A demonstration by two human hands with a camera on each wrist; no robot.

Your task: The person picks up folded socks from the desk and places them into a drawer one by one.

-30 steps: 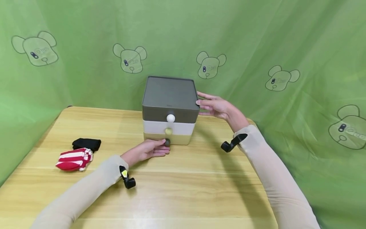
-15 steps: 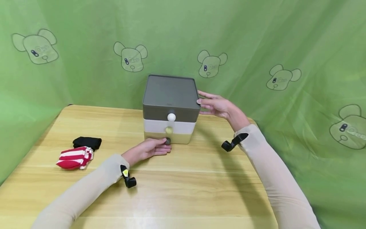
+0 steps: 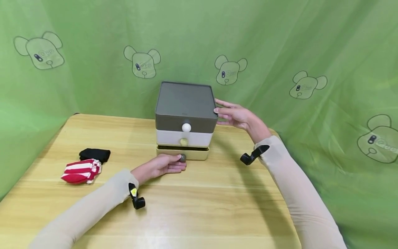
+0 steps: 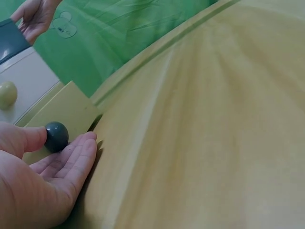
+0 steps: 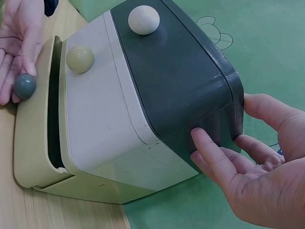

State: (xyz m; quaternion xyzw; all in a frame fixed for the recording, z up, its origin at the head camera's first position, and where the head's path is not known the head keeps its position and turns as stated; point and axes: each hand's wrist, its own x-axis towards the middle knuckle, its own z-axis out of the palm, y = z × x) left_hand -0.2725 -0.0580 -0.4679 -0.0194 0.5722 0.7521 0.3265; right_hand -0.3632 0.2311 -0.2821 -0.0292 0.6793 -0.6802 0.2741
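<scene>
A small three-tier drawer box [image 3: 186, 100] stands at the back of the table, dark grey on top, white in the middle, pale yellow at the bottom. Its bottom drawer [image 3: 199, 154] is pulled out a little, with a dark gap behind its front. My left hand [image 3: 160, 165] pinches the dark grey round knob [image 4: 57, 137] of that drawer between thumb and fingers. My right hand [image 3: 234, 114] rests against the right side of the dark top tier, fingers spread and thumb at its upper edge [image 5: 238, 105]. The white knob [image 5: 144, 20] and the yellow knob [image 5: 80, 58] are untouched.
On the left of the wooden table [image 3: 217, 207] lie a folded black cloth [image 3: 94, 155] and a red-and-white striped cloth item [image 3: 81, 171], close together. A green curtain [image 3: 186, 34] with bear-head prints hangs behind the table and along its sides.
The bottom drawer has come out slightly toward me, with my left hand moving along on its knob. It was flush half a second ago. My right hand has stayed at the box's side.
</scene>
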